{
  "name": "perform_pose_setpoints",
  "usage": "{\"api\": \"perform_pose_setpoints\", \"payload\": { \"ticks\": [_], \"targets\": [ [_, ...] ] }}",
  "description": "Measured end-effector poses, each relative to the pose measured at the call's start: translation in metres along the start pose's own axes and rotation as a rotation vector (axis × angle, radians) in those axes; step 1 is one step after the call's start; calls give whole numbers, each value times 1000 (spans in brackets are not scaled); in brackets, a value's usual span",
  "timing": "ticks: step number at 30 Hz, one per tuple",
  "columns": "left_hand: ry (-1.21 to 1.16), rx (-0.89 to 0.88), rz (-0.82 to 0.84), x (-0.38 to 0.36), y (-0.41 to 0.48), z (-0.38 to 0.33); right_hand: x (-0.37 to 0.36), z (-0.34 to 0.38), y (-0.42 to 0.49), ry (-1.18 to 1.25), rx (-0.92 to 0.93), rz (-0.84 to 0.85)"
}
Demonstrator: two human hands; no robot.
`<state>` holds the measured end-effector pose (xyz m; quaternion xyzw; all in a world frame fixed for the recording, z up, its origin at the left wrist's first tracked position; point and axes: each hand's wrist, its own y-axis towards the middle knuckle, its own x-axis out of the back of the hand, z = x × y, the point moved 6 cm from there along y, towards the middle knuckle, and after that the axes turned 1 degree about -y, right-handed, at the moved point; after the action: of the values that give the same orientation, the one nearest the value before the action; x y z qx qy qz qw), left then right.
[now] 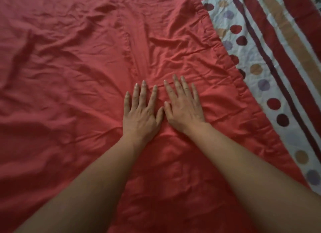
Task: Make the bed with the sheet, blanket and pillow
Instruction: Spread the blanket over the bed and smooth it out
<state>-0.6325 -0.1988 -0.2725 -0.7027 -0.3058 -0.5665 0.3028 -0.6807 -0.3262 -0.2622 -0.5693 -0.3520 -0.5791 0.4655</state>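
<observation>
A wrinkled red blanket (69, 67) covers most of the bed. Its stitched edge runs diagonally from the top centre down to the lower right. Under it, on the right, lies the bed sheet (271, 62), white with red, tan and purple dots and broad red and tan stripes. My left hand (141, 113) and my right hand (184, 106) lie flat side by side on the blanket near the middle, palms down, fingers straight and spread, thumbs almost touching. No pillow is in view.
Creases fan out across the blanket to the left and above my hands. Both forearms reach in from the bottom edge. Only bedding fills the view.
</observation>
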Motion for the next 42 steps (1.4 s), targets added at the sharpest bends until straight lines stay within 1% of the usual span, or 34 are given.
{"api": "perform_pose_setpoints", "payload": {
  "ticks": [5, 11, 16, 20, 24, 27, 31, 36, 40, 42],
  "targets": [
    [20, -39, 19, -3, -57, 4, -8, 19, -56, 0, -34, -6],
    [8, -42, 12, -7, -96, 1, -14, 31, -97, 14, -64, -39],
    [20, -89, 11, -10, -128, -5, -23, 32, -137, 15, -96, -97],
    [25, -121, 21, -13, -162, -13, -28, 36, -175, 15, -130, -102],
    [39, -176, 40, -17, -182, -24, -32, 32, -210, 15, -191, -114],
    [44, -252, 33, -18, -202, -34, -36, 28, -243, -5, -272, -111],
    [45, -354, 30, -22, -230, -50, -39, 26, -275, -3, -343, -151],
    [82, -382, 12, -26, -238, -54, -41, 25, -291, 14, -386, -208],
    [68, -502, 47, -30, -273, -79, -48, 20, -335, 11, -473, -189],
    [66, -528, 62, -34, -294, -90, -48, 22, -356, 4, -493, -173]
  ]
}}
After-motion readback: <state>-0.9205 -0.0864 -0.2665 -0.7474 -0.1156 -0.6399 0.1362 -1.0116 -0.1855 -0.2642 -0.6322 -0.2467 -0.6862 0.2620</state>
